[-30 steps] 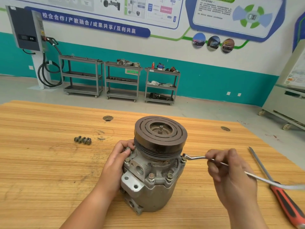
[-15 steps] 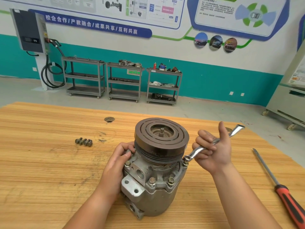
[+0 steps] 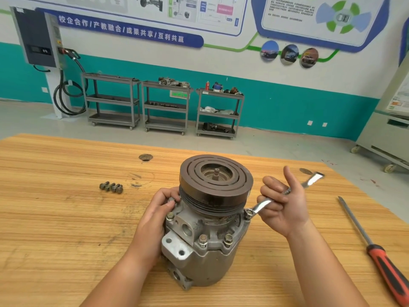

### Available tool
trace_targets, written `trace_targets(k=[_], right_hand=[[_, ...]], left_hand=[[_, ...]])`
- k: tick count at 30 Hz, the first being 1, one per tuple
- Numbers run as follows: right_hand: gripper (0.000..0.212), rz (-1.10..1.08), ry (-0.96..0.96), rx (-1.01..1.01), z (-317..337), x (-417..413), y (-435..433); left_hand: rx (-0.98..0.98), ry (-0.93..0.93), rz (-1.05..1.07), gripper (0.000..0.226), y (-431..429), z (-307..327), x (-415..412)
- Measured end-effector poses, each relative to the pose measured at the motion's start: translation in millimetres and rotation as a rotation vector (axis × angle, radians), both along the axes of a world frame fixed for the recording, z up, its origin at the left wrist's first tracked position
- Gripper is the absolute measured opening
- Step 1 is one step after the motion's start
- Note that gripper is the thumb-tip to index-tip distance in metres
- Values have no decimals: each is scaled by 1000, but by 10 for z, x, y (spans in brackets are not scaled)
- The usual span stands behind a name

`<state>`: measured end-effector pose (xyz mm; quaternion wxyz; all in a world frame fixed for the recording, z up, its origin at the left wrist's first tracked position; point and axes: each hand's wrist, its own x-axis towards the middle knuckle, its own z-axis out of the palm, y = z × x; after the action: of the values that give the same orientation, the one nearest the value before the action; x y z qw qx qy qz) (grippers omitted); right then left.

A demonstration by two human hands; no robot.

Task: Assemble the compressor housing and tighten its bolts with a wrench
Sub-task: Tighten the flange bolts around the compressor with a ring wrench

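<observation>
Wooden desk [image 3: 55, 218] carries the compressor housing [image 3: 208, 258] upright, left hand [image 3: 155, 216] clasping its flange, right hand [image 3: 285, 207] curled round the wrench [image 3: 262, 204], handle now swung far-side on the right bolt [image 3: 249, 212], another tightening stroke, I'd say.

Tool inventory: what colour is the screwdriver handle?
Screwdriver handle: red with black, head view.

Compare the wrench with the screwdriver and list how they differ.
The wrench is gripped in the right hand; the screwdriver lies untouched on the table. The wrench is bare silver metal; the screwdriver has a red and black handle. The wrench's end sits on a bolt; the screwdriver engages nothing. Both are long, slim tools.
</observation>
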<state>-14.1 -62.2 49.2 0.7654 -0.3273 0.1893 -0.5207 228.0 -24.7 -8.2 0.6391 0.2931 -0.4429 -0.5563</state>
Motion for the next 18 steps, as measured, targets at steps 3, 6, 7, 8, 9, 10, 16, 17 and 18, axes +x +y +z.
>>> trace_targets(k=[3,6,7,8,9,10,16,17,18], right_hand=[[50,-369,50,-43,-30,65,312],[39,-650,55,-112,-161,178,670],[33,-699,78,-143,-215,224,784],[28,-728,127,-182,-262,282,889],[25,-761,206,-233,-311,341,974],[25,-809,306,-284,-349,407,1030],[17,-838,530,-514,-307,617,1163],[14,-872,476,-508,-263,610,1153],[18,-914,411,-503,-215,586,1136]], left_hand=[[-3,3,-3,23,-6,0,-3],[-8,-9,2,24,-10,-13,2],[-9,-13,4,27,-13,-19,5],[-10,-16,4,28,-16,-25,5],[-13,-20,4,28,-18,-29,7],[-17,-24,5,26,-21,-31,8],[-33,-25,8,17,-21,-29,9],[-34,-24,6,17,-20,-26,7],[-35,-25,6,18,-20,-23,5]])
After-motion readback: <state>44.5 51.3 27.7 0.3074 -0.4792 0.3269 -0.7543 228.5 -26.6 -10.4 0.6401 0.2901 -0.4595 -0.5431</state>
